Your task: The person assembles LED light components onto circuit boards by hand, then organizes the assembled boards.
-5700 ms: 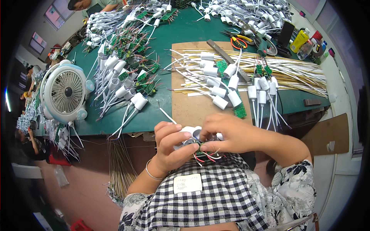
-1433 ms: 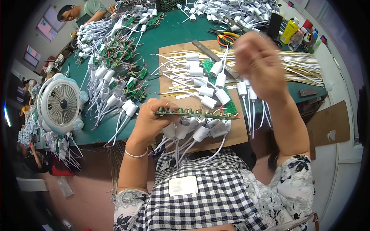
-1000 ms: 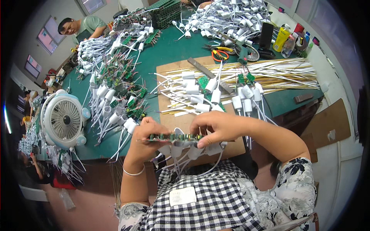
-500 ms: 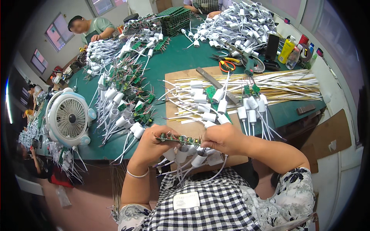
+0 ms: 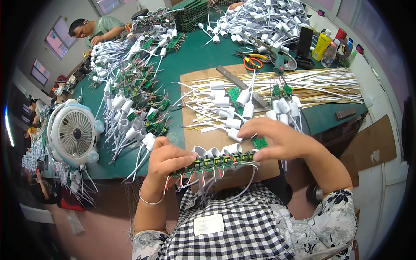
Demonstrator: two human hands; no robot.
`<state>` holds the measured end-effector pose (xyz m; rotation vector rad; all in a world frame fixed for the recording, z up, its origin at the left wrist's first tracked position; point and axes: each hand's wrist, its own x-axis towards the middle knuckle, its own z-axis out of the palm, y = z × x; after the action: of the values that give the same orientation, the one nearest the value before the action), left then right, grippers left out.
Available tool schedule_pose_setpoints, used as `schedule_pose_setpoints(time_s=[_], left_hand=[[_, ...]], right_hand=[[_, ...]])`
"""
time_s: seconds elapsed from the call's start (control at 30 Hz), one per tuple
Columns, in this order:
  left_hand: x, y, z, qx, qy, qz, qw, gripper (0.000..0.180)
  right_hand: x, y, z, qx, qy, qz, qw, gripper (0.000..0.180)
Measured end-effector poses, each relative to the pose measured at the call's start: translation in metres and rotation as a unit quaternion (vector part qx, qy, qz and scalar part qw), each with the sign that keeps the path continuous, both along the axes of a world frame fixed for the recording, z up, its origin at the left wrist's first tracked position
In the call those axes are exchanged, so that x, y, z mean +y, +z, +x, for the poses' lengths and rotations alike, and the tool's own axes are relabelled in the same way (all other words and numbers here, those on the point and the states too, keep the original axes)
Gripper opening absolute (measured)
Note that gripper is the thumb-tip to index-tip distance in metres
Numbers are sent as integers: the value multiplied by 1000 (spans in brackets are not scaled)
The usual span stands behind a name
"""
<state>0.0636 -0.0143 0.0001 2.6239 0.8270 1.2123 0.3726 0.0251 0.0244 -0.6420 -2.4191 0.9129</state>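
My left hand (image 5: 169,159) grips one end of a strip of green circuit boards (image 5: 211,164), with small yellow-topped parts along it and red and white wires hanging from its near edge. White lamp sockets (image 5: 232,148) stand behind the strip, their white cords looping below it. Fingers apart, my right hand (image 5: 281,138) hovers at the strip's right end, its thumb close to the boards; whether it touches them I cannot tell. Just beyond that hand lies a small green board (image 5: 260,142), partly hidden. More white sockets (image 5: 222,102) lie on the brown board (image 5: 190,141).
Wired sockets (image 5: 125,117) are heaped at the left beside a white fan (image 5: 76,134). A large socket pile (image 5: 260,21) fills the far side. Pliers (image 5: 252,60), a glue gun (image 5: 278,65), bottles (image 5: 321,45) and a metal bar (image 5: 242,86) lie ahead. Another person (image 5: 99,30) works far left.
The board strip has turned so its parts and wires show, and has come lower. My right hand has opened and moved right and up from it. My head view has shifted slightly.
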Motion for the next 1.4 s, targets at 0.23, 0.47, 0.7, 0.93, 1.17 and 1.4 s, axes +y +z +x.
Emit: schedule_pose_setpoints(time_s=[0.23,0.47,0.7,0.93,1.17,1.4], left_hand=[[-4,7,9,55,20,63,996,13],[-13,12,20,124,56,117,984,10],[-13,8,23,131,64,116,983,11],[-14,6,25,114,73,78,988,10],[-5,-1,21,93,74,13,993,20],[3,0,16,-89,75,-328,938,22]], right_hand=[[-5,-30,-23,-19,23,-78,996,39],[-7,-17,-38,-109,1,-108,988,21],[-13,-13,-40,-134,19,-89,987,43],[-1,-30,-40,-114,-6,-102,988,34],[-11,-41,-20,-6,26,-87,996,28],[-16,-47,-48,31,-95,42,994,18]])
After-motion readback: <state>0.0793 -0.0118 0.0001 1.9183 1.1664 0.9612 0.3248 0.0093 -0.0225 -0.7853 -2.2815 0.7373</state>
